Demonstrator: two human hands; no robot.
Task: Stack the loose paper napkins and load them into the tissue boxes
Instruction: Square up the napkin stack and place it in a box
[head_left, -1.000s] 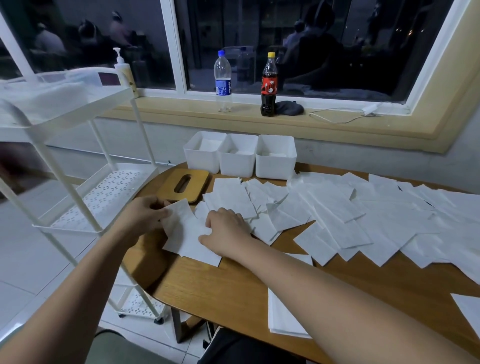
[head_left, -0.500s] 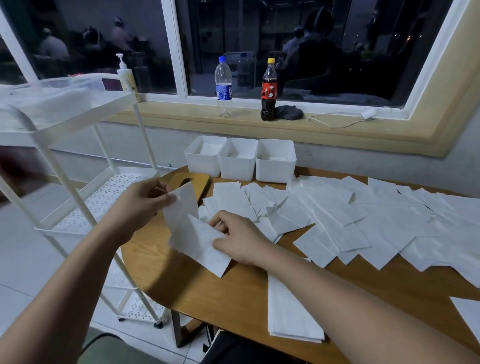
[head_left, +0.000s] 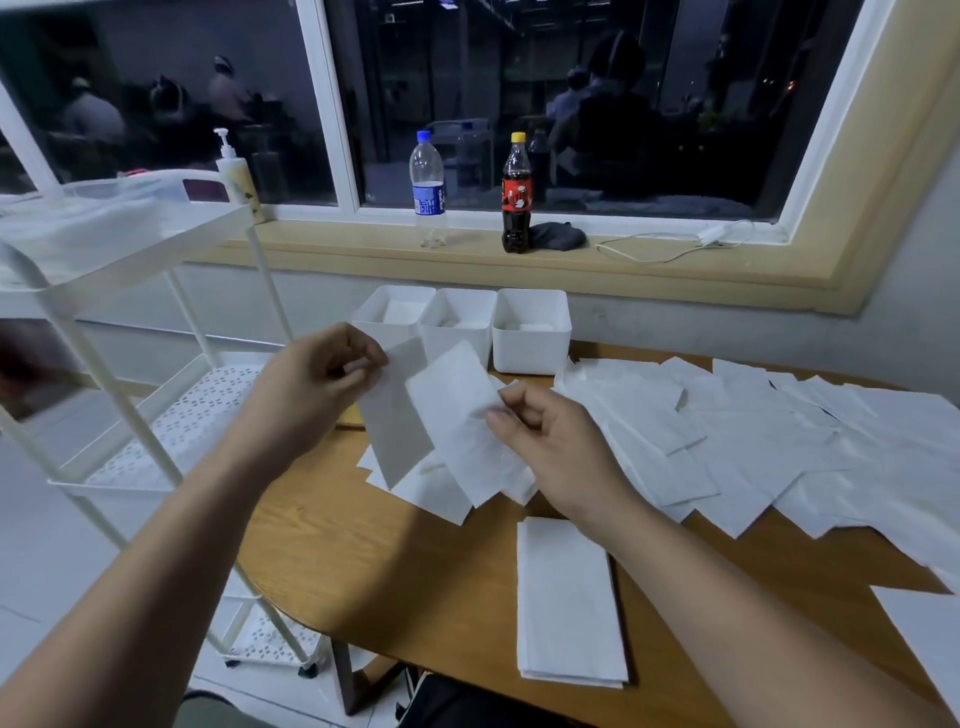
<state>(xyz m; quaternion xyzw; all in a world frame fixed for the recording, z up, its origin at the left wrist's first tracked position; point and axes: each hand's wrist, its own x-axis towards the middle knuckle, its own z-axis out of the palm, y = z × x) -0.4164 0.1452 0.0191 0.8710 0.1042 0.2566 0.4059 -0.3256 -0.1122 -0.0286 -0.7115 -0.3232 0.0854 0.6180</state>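
Note:
Both hands are raised above the wooden table (head_left: 363, 561), each with a white paper napkin. My left hand (head_left: 311, 384) pinches the top corner of one napkin (head_left: 395, 421), which hangs down. My right hand (head_left: 550, 441) pinches the right edge of a second napkin (head_left: 457, 410), tilted and overlapping the first. Many loose napkins (head_left: 753, 441) lie spread over the right half of the table. A neat napkin stack (head_left: 566, 597) lies near the front edge. Three open white tissue boxes (head_left: 530, 343) stand in a row at the back, each holding some white paper.
A white tiered cart (head_left: 130, 260) stands left of the table. On the windowsill behind are a pump bottle (head_left: 236, 171), a water bottle (head_left: 428, 187), a cola bottle (head_left: 517, 195), a dark cloth and a white cable. A wooden lid is mostly hidden behind my left hand.
Both hands have risen from the table surface, lifting two napkins into the air. The napkins now hang separately, one in each hand.

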